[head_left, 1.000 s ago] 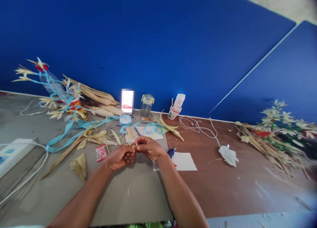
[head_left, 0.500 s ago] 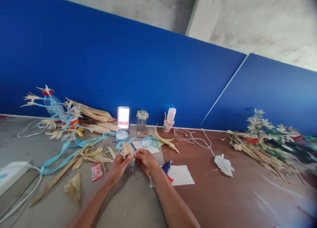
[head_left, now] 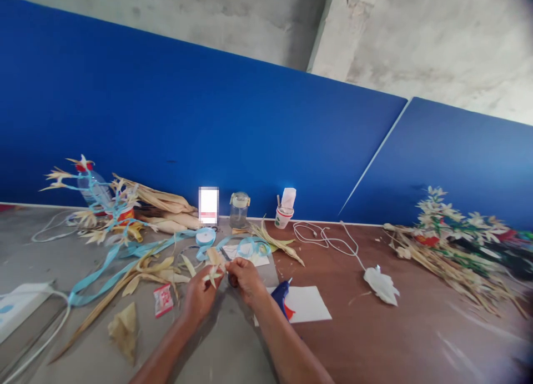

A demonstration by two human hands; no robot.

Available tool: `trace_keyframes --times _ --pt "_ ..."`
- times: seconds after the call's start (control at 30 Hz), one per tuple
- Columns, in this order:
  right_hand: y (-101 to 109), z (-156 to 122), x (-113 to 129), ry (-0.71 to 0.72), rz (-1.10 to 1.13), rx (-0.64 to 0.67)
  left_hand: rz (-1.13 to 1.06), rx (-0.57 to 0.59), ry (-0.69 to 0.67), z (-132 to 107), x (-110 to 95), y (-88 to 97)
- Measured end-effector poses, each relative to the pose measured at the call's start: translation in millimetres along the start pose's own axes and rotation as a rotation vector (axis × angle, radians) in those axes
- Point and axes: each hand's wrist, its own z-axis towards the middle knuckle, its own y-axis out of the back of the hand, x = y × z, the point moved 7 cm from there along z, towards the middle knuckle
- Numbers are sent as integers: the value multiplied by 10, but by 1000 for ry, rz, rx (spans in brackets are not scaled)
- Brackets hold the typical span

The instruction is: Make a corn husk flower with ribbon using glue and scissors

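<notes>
My left hand (head_left: 200,296) is closed, pinching a small pale corn husk flower (head_left: 212,274) whose pointed petals stick out above the fingers. A tan husk strip (head_left: 215,257) rises just behind it. My right hand (head_left: 249,283) is closed close beside it, fingertips meeting at the husk. Dark scissors (head_left: 232,280) show partly under its fingers, with a thin blade pointing up and away. The fingers hide most of the scissors. Beyond the hands lie light-blue ribbon loops (head_left: 261,247) over white paper. A blue glue gun (head_left: 280,297) rests right of my right forearm.
Husk strips (head_left: 156,262), a ribbon roll (head_left: 205,237) and a red packet (head_left: 163,300) lie left. A glass jar (head_left: 239,210) and paper cup (head_left: 283,216) stand by the blue partition (head_left: 250,123). A white cable (head_left: 328,239) and husk flowers (head_left: 441,212) are right.
The view has tilted up slightly, so everything sits a little lower. My left hand has turned, and the flower's petals now show more clearly. Both hands remain close together.
</notes>
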Motion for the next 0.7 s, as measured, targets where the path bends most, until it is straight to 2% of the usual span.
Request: trace_keyframes --times 0.13,0.2,0.27,0.37,0.47,0.7 --pt "-93 -53 69 -56 218 141 -480 -21 291 -8 147 -52" --pt "-136 -95 100 -93 270 216 -720 -5 375 -19 181 -106" --pt "-161 -135 108 -131 281 260 -851 13 426 -29 202 -142" --pt "-195 -176 100 -158 270 301 -922 35 475 -44 237 -180" --pt "-220 -174 101 -122 259 305 -930 31 500 -59 275 -211" --pt "-138 -99 115 -6 199 155 -896 40 524 -95 316 -298"
